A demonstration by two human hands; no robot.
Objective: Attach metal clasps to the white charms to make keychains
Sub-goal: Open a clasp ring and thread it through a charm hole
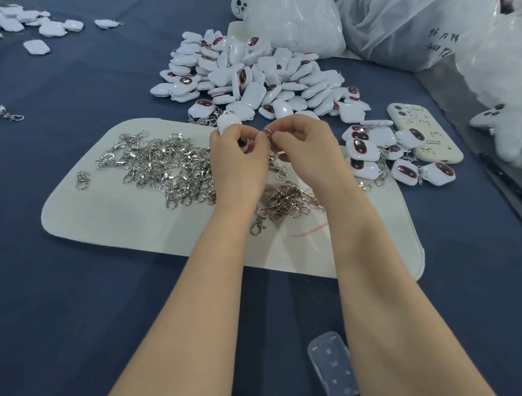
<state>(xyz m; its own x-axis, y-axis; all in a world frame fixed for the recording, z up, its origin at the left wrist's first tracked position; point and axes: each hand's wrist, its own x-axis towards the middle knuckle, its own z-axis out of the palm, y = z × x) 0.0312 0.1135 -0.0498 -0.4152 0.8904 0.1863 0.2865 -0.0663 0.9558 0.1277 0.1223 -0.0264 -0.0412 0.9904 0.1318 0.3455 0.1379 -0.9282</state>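
While the left hand (pixel 237 157) grips a white charm (pixel 228 123), the right hand (pixel 305 148) pinches a metal clasp (pixel 268 132). Both are above the mat's (pixel 120 228) far edge.

White charms (pixel 250 75); silver clasps (pixel 159 166); navy tablecloth (pixel 78 295); white mat (pixel 120 222).

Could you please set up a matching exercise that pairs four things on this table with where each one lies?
Things:
1. pile of metal clasps
2. heap of white charms
3. cream phone case
4. clear plastic box

Places:
A. nearest the camera, on the blue cloth
B. on the white mat
C. beyond the mat, in front of the plastic bags
D. right of the mat, beside finished keychains

Pairs: 1-B, 2-C, 3-D, 4-A
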